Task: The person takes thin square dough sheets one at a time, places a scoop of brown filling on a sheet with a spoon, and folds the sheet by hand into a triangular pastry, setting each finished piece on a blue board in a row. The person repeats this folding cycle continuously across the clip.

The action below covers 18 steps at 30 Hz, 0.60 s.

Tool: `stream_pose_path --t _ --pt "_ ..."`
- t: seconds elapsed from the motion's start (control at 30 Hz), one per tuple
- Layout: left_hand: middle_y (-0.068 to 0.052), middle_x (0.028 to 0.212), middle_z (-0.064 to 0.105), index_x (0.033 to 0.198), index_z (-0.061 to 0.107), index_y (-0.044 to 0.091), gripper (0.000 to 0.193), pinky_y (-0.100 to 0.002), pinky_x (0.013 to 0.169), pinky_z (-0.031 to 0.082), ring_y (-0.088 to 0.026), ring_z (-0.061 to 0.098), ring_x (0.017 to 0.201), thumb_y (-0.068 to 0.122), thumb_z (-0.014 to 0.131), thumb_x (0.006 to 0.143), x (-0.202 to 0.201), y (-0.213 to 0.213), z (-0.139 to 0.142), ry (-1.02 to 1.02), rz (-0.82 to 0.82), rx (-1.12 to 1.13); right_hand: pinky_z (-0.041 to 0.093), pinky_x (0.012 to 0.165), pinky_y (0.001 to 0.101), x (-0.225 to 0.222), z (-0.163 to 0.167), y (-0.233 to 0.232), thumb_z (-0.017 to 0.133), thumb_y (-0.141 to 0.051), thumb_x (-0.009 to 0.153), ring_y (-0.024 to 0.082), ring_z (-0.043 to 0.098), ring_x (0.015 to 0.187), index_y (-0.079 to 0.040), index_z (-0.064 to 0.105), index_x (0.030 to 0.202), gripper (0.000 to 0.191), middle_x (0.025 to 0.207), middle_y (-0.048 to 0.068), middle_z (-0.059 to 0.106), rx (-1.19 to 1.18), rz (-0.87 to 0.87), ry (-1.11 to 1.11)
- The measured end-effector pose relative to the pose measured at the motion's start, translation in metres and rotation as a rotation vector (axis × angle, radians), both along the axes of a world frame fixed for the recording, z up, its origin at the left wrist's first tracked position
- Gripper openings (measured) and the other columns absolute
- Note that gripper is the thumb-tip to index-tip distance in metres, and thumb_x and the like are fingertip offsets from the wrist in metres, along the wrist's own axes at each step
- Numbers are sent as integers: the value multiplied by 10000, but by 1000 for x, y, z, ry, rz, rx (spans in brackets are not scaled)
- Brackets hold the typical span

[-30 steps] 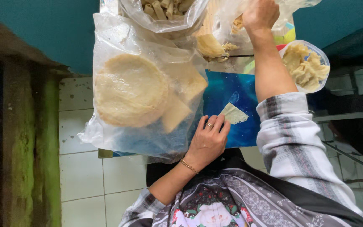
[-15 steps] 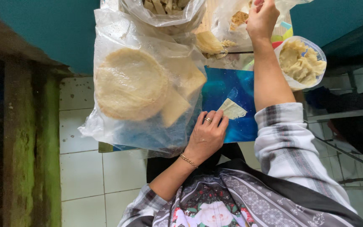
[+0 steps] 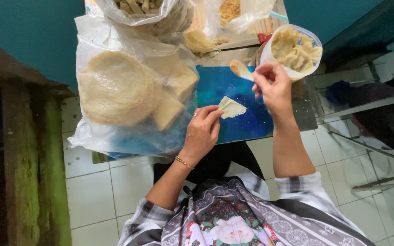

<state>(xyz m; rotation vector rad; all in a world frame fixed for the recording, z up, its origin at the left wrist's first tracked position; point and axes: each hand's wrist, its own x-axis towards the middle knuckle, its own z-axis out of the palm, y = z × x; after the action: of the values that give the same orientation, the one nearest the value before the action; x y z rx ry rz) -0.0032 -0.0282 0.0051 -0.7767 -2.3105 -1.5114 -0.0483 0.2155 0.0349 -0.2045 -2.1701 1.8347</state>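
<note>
Fingertips of the left hand [image 3: 202,132] pin a small pale triangular wrapper [image 3: 231,108] flat on the blue plastic board [image 3: 238,123]. Right hand [image 3: 272,84] pinches a filling-laden spoon [image 3: 240,68] just beyond it (near a clear tub of yellowish filling [image 3: 293,47]).

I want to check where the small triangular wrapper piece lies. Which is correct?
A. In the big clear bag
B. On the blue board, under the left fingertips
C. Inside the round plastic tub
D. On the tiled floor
B: the triangular wrapper piece lies flat on the blue board, with the left hand fingertips touching its edge.
</note>
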Motion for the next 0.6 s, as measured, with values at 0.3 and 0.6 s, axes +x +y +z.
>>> stream_pose_path --t 0.3,0.6 --pt "-120 1226 610 1177 700 142 383 -432 827 527 -325 612 1056 49 704 806 -21 14 1 206 75 -343 562 716 292 51 -14 -5 643 62 983 167 690 795 -26 631 1106 152 959 89 702 569 218 262" --pt "-82 1223 586 1182 685 168 394 -421 803 504 -294 594 1072 94 728 797 -21 13 -9 265 5 -458 568 753 398 48 -8 4 685 78 882 288 686 842 -53 626 1107 267 1028 101 721 1059 281 590"
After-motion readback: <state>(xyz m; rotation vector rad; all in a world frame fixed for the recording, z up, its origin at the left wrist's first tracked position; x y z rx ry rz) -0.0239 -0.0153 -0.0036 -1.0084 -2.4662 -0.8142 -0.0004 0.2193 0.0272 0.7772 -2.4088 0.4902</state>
